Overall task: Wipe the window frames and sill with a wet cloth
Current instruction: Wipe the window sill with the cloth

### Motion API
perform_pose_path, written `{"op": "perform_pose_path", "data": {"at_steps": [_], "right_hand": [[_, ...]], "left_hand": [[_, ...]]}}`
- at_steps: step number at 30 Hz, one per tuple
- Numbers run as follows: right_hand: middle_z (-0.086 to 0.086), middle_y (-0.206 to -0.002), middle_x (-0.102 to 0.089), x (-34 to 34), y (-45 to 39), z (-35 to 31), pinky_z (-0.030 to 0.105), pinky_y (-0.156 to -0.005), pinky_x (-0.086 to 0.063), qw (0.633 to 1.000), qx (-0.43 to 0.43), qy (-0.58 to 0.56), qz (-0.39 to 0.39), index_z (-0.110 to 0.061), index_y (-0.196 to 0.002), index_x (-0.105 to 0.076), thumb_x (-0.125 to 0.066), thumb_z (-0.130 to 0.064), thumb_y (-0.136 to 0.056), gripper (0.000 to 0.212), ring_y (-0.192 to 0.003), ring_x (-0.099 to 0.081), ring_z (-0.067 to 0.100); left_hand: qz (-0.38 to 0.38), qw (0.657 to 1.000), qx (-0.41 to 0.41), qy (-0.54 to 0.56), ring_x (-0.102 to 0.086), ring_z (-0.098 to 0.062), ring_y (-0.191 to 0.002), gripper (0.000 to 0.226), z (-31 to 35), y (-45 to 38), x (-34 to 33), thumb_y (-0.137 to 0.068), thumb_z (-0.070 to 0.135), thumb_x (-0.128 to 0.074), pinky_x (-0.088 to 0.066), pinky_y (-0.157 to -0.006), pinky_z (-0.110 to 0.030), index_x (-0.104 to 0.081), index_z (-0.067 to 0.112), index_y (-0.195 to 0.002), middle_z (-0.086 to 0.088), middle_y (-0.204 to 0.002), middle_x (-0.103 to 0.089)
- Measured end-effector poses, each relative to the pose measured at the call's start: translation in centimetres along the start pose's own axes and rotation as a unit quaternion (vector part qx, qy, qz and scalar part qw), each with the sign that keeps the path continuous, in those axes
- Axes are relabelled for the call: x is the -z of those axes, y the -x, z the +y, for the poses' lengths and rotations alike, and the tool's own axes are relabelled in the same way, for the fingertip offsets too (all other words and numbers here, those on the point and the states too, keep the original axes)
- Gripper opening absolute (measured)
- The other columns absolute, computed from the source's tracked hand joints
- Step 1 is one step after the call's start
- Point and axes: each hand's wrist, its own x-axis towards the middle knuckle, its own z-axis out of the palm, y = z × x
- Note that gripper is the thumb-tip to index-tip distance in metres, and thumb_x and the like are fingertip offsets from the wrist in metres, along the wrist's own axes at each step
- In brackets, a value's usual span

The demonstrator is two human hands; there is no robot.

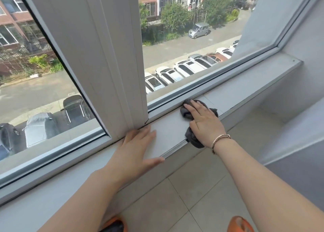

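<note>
Flat left hand (138,147) rests on sill (168,128); right hand (205,123) presses cloth (191,119) lying crosswise.

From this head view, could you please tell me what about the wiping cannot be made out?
- Dark grey cloth: mostly hidden under the right hand pressing it on the window sill; wetness cannot be judged.
- Sill under the left hand: covered by the flat palm.
- Vertical window frame: top cut off by the picture's upper edge.
- Orange items at the bottom edge: cut off, unidentifiable.
</note>
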Motion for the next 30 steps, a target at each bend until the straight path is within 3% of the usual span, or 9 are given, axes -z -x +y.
{"op": "perform_pose_path", "data": {"at_steps": [3, 7, 9, 11, 14, 18, 23, 28, 30], "right_hand": [[-0.001, -0.159, -0.007, -0.6, 1.0, -2.9, 0.037, -0.119, -0.006, 0.998, -0.051, 0.031, 0.018, -0.028, -0.15, -0.017, -0.013, -0.033, -0.086, 0.064, -0.146, -0.007, 0.018], [0.001, -0.153, -0.031, -2.4, 5.0, -6.9, 0.04, -0.114, -0.025, 0.995, 0.088, 0.014, 0.043, -0.025, -0.143, -0.037, -0.024, -0.034, -0.091, 0.055, -0.14, -0.031, 0.022], [-0.002, -0.15, -0.037, -2.1, 4.7, -6.2, 0.039, -0.111, -0.03, 0.991, 0.128, 0.008, 0.033, -0.027, -0.14, -0.042, -0.029, -0.034, -0.091, 0.051, -0.137, -0.037, 0.019], [-0.005, -0.153, -0.029, -1.2, 3.4, -4.2, 0.036, -0.114, -0.025, 0.992, 0.121, 0.028, 0.013, -0.031, -0.144, -0.034, -0.019, -0.037, -0.091, 0.056, -0.141, -0.03, 0.016], [-0.009, -0.159, -0.007, 0.2, 0.1, 1.0, 0.034, -0.119, -0.011, 0.999, 0.016, 0.028, -0.006, -0.035, -0.149, -0.013, -0.012, -0.034, -0.096, 0.053, -0.146, -0.008, 0.013], [-0.007, -0.159, -0.005, 1.7, -3.2, 5.5, 0.033, -0.119, -0.005, 0.997, -0.064, 0.023, -0.02, -0.031, -0.149, -0.014, -0.021, -0.027, -0.1, 0.049, -0.146, -0.004, 0.013], [-0.002, -0.16, 0.001, 1.4, -3.1, 4.2, 0.036, -0.119, -0.003, 0.993, -0.12, 0.018, -0.009, -0.026, -0.15, -0.012, -0.02, -0.025, -0.1, 0.051, -0.146, 0.0, 0.017], [-0.001, -0.159, 0.006, 0.3, 0.1, -0.1, 0.037, -0.119, -0.001, 0.999, -0.03, 0.007, -0.008, -0.026, -0.15, -0.008, -0.023, -0.026, -0.099, 0.054, -0.146, 0.003, 0.018], [-0.004, -0.16, 0.002, 0.0, 0.8, -0.3, 0.036, -0.118, -0.003, 1.0, 0.014, -0.005, -0.003, -0.028, -0.149, -0.011, -0.025, -0.026, -0.098, 0.053, -0.146, 0.001, 0.016]], "left_hand": [[-0.015, 0.999, -0.01, -0.032, -0.002, -0.012, -0.14, 0.089, -0.1, -0.3, -0.3, -0.077, 0.068, -0.053, -0.011, -0.117, -0.03, -0.008, 0.039, -0.149, 0.018, -0.157, 0.0], [-0.001, 1.0, 0.0, -0.023, -0.011, -0.012, -0.134, 0.104, 0.2, -0.8, 0.0, -0.054, 0.082, -0.039, -0.017, -0.112, -0.031, -0.007, 0.046, -0.146, 0.024, -0.155, -0.004], [0.001, 1.0, 0.016, -0.021, -0.011, -0.012, -0.133, 0.1, 0.7, -0.9, 0.1, -0.063, 0.075, -0.054, -0.017, -0.111, -0.031, -0.005, 0.047, -0.145, 0.026, -0.154, -0.002], [-0.002, 0.999, 0.029, -0.043, -0.01, -0.015, -0.131, 0.098, 1.0, -1.1, 0.1, -0.072, 0.067, -0.06, -0.016, -0.111, -0.032, -0.003, 0.043, -0.147, 0.026, -0.154, 0.002], [0.001, 0.997, 0.038, -0.067, -0.013, -0.017, -0.123, 0.098, 1.3, -1.6, -0.3, -0.072, 0.07, -0.057, -0.017, -0.11, -0.033, -0.001, 0.042, -0.147, 0.027, -0.152, 0.002], [0.019, 0.996, 0.032, -0.084, -0.011, -0.015, -0.116, 0.098, 1.4, -2.3, -0.7, -0.068, 0.076, -0.054, -0.016, -0.105, -0.031, -0.003, 0.045, -0.146, 0.026, -0.148, -0.001], [0.011, 0.996, 0.027, -0.08, -0.01, -0.014, -0.127, 0.096, 2.1, -2.8, -0.8, -0.07, 0.074, -0.055, -0.016, -0.106, -0.031, -0.006, 0.042, -0.147, 0.024, -0.15, 0.0], [0.001, 0.998, 0.041, -0.046, -0.008, -0.012, -0.138, 0.092, 4.0, -3.8, -1.0, -0.074, 0.067, -0.058, -0.016, -0.111, -0.036, -0.012, 0.038, -0.148, 0.022, -0.155, -0.002], [-0.024, 0.998, 0.039, -0.043, -0.01, -0.013, -0.139, 0.101, 4.8, -4.8, -1.0, -0.065, 0.077, -0.053, -0.017, -0.113, -0.035, -0.015, 0.035, -0.149, 0.019, -0.156, -0.005]]}}
